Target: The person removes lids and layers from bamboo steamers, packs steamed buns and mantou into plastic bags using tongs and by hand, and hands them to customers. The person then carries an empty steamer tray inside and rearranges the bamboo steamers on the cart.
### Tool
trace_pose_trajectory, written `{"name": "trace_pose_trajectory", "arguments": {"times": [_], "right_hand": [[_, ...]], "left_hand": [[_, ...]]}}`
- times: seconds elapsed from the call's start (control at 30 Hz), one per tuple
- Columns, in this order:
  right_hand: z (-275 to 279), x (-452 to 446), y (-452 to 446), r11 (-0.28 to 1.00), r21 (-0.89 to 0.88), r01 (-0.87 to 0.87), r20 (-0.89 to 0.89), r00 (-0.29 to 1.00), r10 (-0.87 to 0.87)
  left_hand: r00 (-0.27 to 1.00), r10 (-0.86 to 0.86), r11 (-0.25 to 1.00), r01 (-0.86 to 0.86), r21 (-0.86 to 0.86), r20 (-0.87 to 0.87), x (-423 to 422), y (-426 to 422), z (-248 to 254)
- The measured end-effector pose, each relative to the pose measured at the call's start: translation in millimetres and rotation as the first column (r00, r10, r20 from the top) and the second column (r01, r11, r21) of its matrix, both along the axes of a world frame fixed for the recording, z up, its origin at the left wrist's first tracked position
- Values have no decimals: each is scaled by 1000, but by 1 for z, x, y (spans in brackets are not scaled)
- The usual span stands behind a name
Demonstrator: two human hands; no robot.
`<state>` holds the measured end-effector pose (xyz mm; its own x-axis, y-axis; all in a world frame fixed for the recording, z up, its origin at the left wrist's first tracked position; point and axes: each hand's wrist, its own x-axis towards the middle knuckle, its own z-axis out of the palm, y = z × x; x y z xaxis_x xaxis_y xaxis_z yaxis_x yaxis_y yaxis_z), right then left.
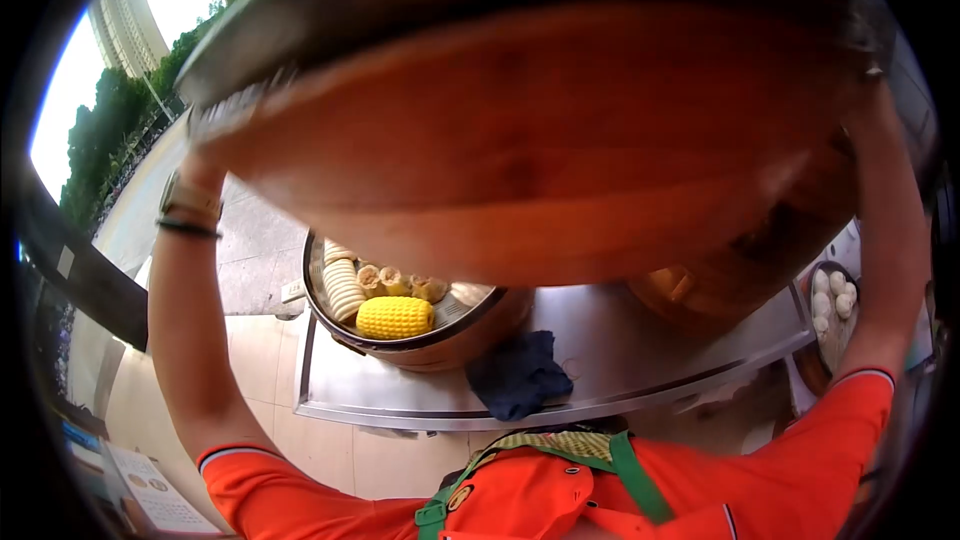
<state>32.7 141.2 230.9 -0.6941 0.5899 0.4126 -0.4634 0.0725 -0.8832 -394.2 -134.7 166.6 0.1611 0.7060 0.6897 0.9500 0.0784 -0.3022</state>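
Left hand (206, 170) and right hand (868, 100) clasp 1 round, reddish-brown wooden vessel (520, 140), finger spread hidden. Cylindrical yellow corn (395, 318) lies below.

Shows no readable text; bears only tiny, blurred marks on the white sheet (160, 496) at the lower left.

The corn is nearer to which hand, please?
Left: the left hand is up and left of the corn; the right hand is farther, up and right.
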Motion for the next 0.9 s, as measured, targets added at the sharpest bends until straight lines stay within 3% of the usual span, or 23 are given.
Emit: {"name": "trace_pose_trajectory", "arguments": {"times": [0.07,0.13,0.17,0.2,0.23,0.27,0.3,0.33,0.37,0.47,0.53,0.67,0.83,0.9], "right_hand": [[-14,-52,-20,991,-60,-122,13,992,123],[-32,-103,-27,966,-153,-208,20,977,213],[-48,-127,-2,995,-99,-6,69,998,13],[-60,-151,-9,980,-189,-60,58,996,72],[-75,-169,-13,968,-225,-113,72,989,132],[-89,-182,-26,948,-288,-136,99,980,170],[-108,-199,-23,958,-282,-56,124,988,95],[-129,-213,-17,958,-283,-49,132,987,89],[-152,-225,-8,955,-295,-40,104,992,73],[-191,-237,-6,935,-356,-16,45,998,34],[-221,-243,11,946,-313,87,61,996,-72],[-248,-240,34,942,-325,82,129,991,-42],[-268,-246,36,913,-404,61,182,983,15],[-261,-235,25,961,-237,140,209,974,-91]], "left_hand": [[983,43,998,-48,27,179,-24,-61,-15],[877,27,992,-83,96,481,-53,-109,-33],[734,-49,984,-82,160,678,-68,-125,-43],[468,-208,963,-57,264,859,-80,-138,-54],[173,-369,923,-44,381,913,-92,-146,-65],[-40,-447,894,-65,444,894,-104,-150,-79],[-12,-404,914,-20,404,915,-114,-153,-93],[557,-78,995,-4,96,827,-114,-159,-105],[919,184,981,-194,-5,350,-115,-164,-117],[908,393,919,-387,-73,143,-108,-152,-157],[909,393,919,-382,-100,136,-105,-135,-181],[910,398,914,-383,-133,112,-119,-106,-222],[887,435,896,-411,-167,155,-114,-108,-211],[892,422,900,-391,-191,163,-103,-109,-207]]}}
